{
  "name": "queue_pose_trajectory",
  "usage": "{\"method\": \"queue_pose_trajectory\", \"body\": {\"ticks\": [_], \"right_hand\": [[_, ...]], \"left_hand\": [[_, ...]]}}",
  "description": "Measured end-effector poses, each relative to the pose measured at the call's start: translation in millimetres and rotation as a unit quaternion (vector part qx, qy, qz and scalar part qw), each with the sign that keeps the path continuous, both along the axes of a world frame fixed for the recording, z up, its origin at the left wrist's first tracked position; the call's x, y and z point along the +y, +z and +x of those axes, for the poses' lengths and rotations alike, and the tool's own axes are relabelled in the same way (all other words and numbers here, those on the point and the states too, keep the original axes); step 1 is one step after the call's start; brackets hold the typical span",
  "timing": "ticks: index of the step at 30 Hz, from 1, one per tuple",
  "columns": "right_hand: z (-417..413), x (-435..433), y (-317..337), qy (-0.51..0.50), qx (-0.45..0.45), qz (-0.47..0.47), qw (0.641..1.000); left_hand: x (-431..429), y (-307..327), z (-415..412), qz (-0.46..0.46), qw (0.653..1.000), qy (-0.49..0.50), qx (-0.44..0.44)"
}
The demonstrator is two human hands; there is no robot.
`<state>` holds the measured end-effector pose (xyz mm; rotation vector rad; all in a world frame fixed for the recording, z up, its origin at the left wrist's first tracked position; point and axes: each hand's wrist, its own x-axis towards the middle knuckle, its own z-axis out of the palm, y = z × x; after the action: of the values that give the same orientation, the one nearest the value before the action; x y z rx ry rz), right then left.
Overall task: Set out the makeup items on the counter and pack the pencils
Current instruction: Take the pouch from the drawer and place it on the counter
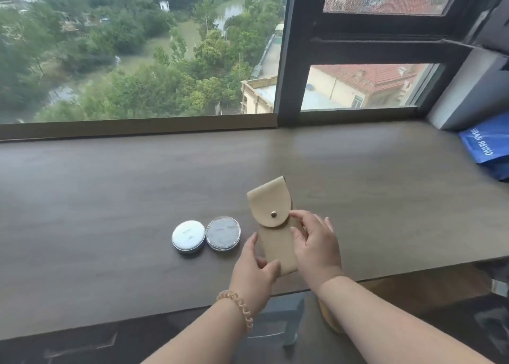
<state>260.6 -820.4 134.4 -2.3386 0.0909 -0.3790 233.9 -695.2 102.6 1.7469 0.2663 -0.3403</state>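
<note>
A beige leather pouch (pixel 271 206) with a snapped flap lies on the brown counter (pixel 110 198), near its front edge. My left hand (pixel 254 267) grips the pouch's lower left corner between thumb and fingers. My right hand (pixel 316 245) rests on the pouch's right side, its fingertips at the flap's edge beside the metal snap (pixel 273 214). Left of the pouch sit two round compacts side by side: a white one with a blue rim (pixel 188 236) and a clear-lidded grey one (pixel 223 233). No pencils are visible.
A large window with a dark frame (pixel 286 60) runs along the counter's back. A blue shopping bag (pixel 487 146) and a grey box (pixel 473 93) stand at the far right. Below the front edge a stool (pixel 278 319) shows.
</note>
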Motion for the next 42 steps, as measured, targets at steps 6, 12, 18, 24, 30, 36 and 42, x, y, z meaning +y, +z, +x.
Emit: {"method": "queue_pose_trajectory", "body": {"ticks": [6,12,18,24,30,36,42], "right_hand": [[25,-23,-40,-0.01,0.08,-0.055,0.995],[34,-22,-65,0.07,0.164,-0.164,0.97],[20,-19,-91,0.142,0.192,-0.297,0.925],[12,-20,-93,0.114,0.206,-0.322,0.917],[15,-19,-79,0.125,0.188,-0.337,0.914],[17,31,-46,0.166,0.074,-0.287,0.94],[11,132,-2,0.251,0.013,-0.256,0.933]], "left_hand": [[-31,-22,18,0.228,0.973,-0.027,-0.035],[-35,-40,23,0.419,0.904,-0.052,-0.07],[-31,-61,15,0.464,0.871,-0.145,-0.073],[-28,-62,20,0.456,0.866,-0.184,-0.084],[-27,-51,18,0.456,0.868,-0.174,-0.096],[34,-3,19,0.479,0.86,-0.065,-0.161],[141,44,-28,0.551,0.822,0.052,-0.133]]}}
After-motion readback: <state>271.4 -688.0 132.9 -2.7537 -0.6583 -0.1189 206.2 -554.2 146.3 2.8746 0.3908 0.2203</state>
